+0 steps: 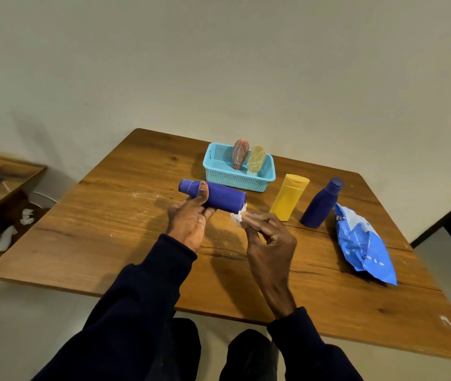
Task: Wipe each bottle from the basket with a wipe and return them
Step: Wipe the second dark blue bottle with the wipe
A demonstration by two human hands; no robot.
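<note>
My left hand grips a purple bottle held sideways above the table, cap pointing left, thumb over its top. My right hand pinches a crumpled white wipe against the bottle's base end. Behind them stands a light blue basket holding a pink bottle and a yellow patterned bottle, both upright. To the right of the basket a yellow bottle and a second purple bottle stand on the table.
A blue wipes packet lies near the right edge of the wooden table. Used white wipes lie on the floor to the left, beside a low wooden shelf. A wall runs behind the table.
</note>
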